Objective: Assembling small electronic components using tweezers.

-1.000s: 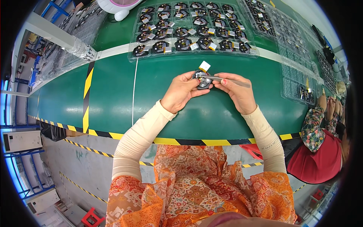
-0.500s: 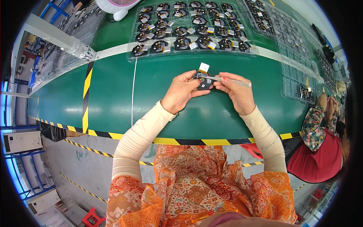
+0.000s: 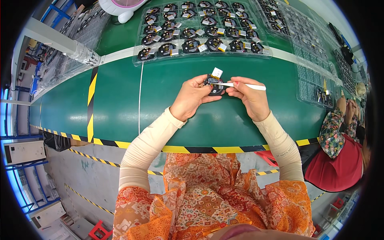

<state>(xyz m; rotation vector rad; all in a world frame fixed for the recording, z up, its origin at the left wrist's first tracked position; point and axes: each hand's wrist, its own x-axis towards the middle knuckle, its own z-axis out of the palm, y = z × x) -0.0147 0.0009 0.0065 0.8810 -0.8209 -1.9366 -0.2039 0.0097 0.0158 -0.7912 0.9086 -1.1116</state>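
My left hand (image 3: 192, 98) grips a small round black part (image 3: 214, 85) with a white square tag sticking up from it, held above the green belt (image 3: 120, 104). My right hand (image 3: 251, 98) holds a thin white stick tool (image 3: 245, 85) lying level, its tip touching the black part. Both hands meet over the middle of the belt.
A clear plastic tray (image 3: 200, 32) with several round black parts lies at the far side of the belt. More clear trays (image 3: 316, 76) run along the right. Another person in a red top (image 3: 340, 156) sits at the right. A pink and white object (image 3: 122, 6) stands at the back.
Both hands with the black part have shifted slightly away from me. The grip is the same.
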